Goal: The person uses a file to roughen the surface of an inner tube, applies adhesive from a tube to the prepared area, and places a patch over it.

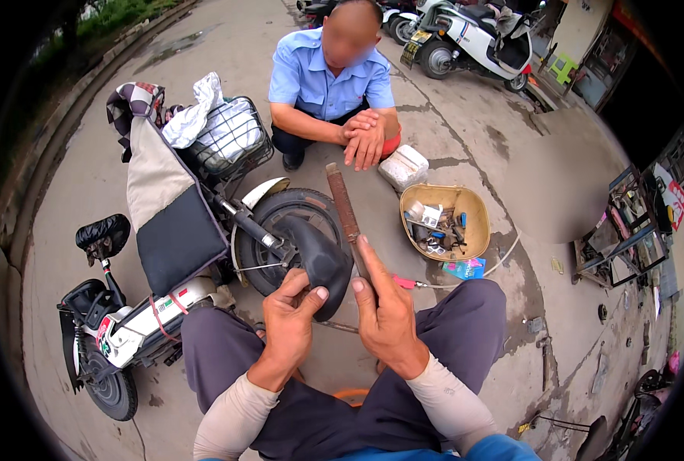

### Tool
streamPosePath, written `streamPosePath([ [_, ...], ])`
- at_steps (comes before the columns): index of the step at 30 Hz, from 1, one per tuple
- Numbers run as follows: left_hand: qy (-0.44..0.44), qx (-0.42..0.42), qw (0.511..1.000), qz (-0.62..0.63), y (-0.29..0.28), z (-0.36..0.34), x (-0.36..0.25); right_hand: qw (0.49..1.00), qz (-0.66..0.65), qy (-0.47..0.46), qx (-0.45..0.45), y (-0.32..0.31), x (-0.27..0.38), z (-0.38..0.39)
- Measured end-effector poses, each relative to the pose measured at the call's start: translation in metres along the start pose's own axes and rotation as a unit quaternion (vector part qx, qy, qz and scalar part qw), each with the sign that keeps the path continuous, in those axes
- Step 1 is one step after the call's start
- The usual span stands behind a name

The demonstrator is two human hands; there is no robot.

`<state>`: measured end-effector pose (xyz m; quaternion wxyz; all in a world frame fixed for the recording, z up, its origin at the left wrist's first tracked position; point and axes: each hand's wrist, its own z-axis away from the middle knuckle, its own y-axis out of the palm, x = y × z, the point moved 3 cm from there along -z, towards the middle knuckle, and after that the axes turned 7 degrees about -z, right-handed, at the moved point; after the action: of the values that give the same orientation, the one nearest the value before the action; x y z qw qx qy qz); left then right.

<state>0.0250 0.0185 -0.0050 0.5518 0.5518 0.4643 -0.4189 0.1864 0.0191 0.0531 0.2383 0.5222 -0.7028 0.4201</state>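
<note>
My left hand [288, 326] pinches a black inner tube [317, 253] between thumb and fingers. The tube bulges up in front of the scooter's front wheel [305, 201]. In my right hand [388, 319] is a rusty flat file [343, 203], its long blade pointing up and away from me. The file's lower part lies along my fingers, close to the tube's right side; whether it touches the rubber I cannot tell. The white electric scooter [146, 323] lies tipped over on the left, with a grey and beige quilted cover [165, 200] over its front.
Ahead, a person in a blue shirt [330, 92] squats with hands together. A tan basin [476, 223] of tools and small parts stands right of the wheel, beside a white block [403, 167]. A hose [503, 261] runs nearby. At the far right is a metal rack [622, 230].
</note>
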Motion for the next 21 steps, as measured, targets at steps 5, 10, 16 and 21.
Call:
streamPosePath([
  [5,0.013,0.008,0.999,0.030,0.004,-0.004,0.001,0.996,0.008,0.041,0.077,0.003,0.006,0.065],
  [10,0.006,0.005,0.999,-0.033,0.003,0.001,0.003,0.984,0.011,0.158,0.086,0.012,-0.007,0.011],
  [16,0.011,0.015,1.000,0.009,0.011,-0.002,-0.001,0.998,-0.023,0.029,0.052,0.004,-0.008,0.058],
  [21,-0.004,0.029,0.998,-0.050,0.000,0.006,0.008,0.973,0.019,0.205,0.101,0.002,-0.038,-0.008],
])
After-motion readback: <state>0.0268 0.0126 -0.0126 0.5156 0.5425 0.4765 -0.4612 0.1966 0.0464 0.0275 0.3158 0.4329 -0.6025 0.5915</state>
